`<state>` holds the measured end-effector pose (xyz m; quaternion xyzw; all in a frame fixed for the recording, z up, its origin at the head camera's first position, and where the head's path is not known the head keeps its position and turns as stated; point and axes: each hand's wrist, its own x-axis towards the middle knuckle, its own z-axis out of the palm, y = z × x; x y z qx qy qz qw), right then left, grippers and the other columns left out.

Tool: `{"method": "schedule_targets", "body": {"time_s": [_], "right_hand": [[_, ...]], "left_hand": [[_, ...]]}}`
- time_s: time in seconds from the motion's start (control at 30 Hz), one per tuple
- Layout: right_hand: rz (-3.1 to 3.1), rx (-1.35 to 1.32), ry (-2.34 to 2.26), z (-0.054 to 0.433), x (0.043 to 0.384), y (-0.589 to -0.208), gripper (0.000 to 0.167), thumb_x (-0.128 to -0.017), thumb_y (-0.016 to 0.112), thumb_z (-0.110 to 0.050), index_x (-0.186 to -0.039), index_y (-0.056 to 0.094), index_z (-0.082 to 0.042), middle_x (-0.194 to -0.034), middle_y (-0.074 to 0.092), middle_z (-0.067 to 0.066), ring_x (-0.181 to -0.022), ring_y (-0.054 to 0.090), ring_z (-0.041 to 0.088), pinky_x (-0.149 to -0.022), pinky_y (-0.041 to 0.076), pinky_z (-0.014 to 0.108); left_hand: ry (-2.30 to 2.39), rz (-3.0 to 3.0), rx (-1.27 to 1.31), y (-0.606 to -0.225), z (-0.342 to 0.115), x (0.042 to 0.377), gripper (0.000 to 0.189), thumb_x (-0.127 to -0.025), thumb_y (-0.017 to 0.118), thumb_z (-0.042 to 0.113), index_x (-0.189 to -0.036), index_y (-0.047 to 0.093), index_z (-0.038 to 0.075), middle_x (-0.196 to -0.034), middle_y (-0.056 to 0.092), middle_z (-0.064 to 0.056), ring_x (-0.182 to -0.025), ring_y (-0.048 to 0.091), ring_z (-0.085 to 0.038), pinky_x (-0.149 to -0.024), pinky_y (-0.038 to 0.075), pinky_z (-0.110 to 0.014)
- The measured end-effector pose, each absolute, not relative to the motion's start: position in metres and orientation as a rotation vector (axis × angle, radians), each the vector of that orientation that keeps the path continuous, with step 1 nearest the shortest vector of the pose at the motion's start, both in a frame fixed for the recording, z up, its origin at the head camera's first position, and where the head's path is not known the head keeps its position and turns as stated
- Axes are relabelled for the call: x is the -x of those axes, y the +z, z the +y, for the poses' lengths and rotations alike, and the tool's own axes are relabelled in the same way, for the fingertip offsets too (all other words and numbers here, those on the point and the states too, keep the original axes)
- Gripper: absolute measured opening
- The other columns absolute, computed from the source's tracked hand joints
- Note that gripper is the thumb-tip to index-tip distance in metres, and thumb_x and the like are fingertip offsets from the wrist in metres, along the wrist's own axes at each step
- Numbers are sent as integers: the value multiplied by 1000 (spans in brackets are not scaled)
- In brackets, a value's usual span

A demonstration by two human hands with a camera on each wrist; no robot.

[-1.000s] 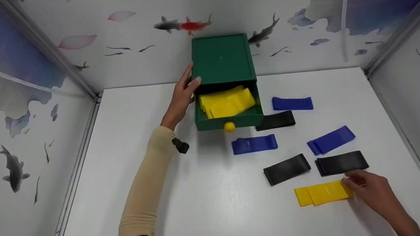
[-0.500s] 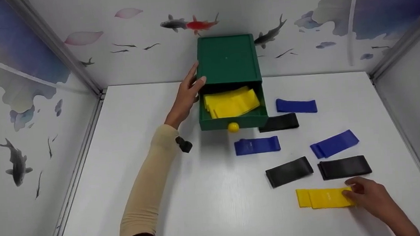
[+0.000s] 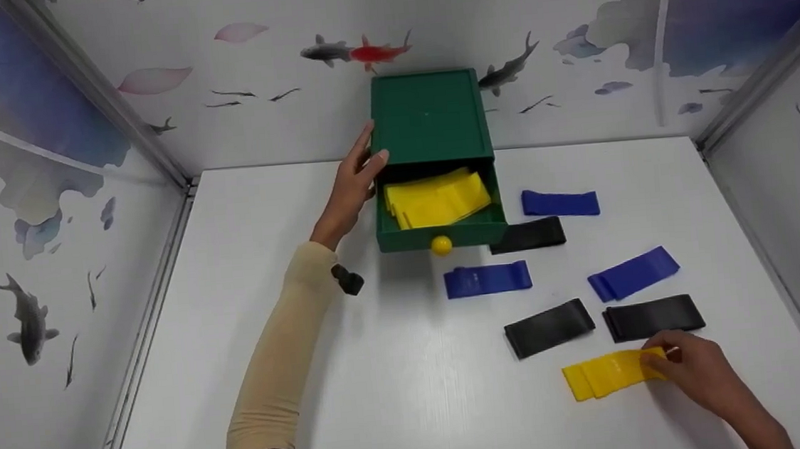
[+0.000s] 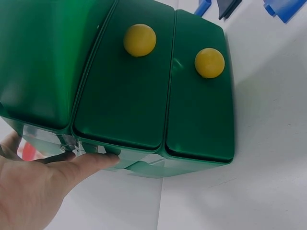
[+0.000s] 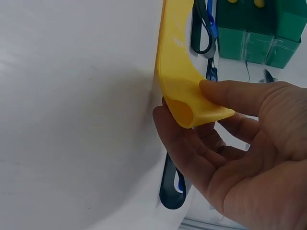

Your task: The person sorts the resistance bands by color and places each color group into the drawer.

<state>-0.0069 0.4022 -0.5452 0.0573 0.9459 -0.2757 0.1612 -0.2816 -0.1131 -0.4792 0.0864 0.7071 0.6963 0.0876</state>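
A green drawer cabinet (image 3: 427, 119) stands against the back wall, its top drawer pulled out with several yellow bands (image 3: 434, 200) lying inside. My left hand (image 3: 347, 189) rests along the cabinet's left side, fingers fairly straight; the left wrist view shows the thumb on that side, below two closed drawers with yellow round knobs (image 4: 139, 40). At the front right, my right hand (image 3: 693, 365) pinches the right end of a yellow resistance band (image 3: 608, 372) between thumb and fingers. In the right wrist view that pinched end of the band (image 5: 182, 91) is lifted and bowed into a loop.
Blue bands (image 3: 488, 280) and black bands (image 3: 549, 328) lie spread right of the cabinet. One black band (image 3: 654, 317) sits just behind my right hand. Another black band (image 3: 528, 235) is partly covered by the open drawer. White printed walls enclose the table (image 3: 399, 396).
My right hand has drawn slightly leftward and lifted the yellow band's right end, which now curves up. My left hand stays at the cabinet. The head view shifts slightly.
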Motion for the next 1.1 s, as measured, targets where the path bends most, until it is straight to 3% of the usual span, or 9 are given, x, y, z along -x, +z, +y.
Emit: {"method": "schedule_targets", "body": {"time_s": [0.2,0.5,0.73,0.87,1.1], "right_hand": [[2810,-5,-821,397,7,-529,8,-101,76,-1,-109,79,-3,-109,80,19,-90,71,25,-70,63,24],[3002,256,-854,392,26,-478,17,-95,79,9,-107,82,-2,-100,81,15,-76,62,2,-66,55,11],[3087,420,-780,392,46,-448,13,-95,81,6,-105,82,-1,-91,80,10,-70,54,-2,-60,52,15],[3124,468,-743,388,56,-434,14,-94,82,6,-107,81,2,-91,80,12,-70,55,3,-60,50,13],[3169,560,-768,374,74,-412,20,-89,84,13,-107,80,4,-100,82,21,-80,72,28,-75,41,-5]], "left_hand": [[2068,2109,-234,-483,-115,280,71,-111,60,53,-174,27,50,-186,21,3,-169,32,-29,-128,36,-73],[2061,2118,-200,-483,-118,279,71,-110,60,56,-172,27,54,-186,23,3,-167,34,-28,-128,36,-73],[2052,2131,-213,-482,-116,280,72,-110,60,55,-173,26,53,-186,23,-1,-168,33,-29,-129,35,-72],[2055,2130,-217,-480,-114,280,71,-110,60,55,-173,26,52,-186,23,1,-167,35,-28,-128,36,-72],[2048,2136,-230,-479,-112,280,71,-110,59,56,-173,26,52,-186,21,3,-168,33,-28,-128,37,-72]]}}
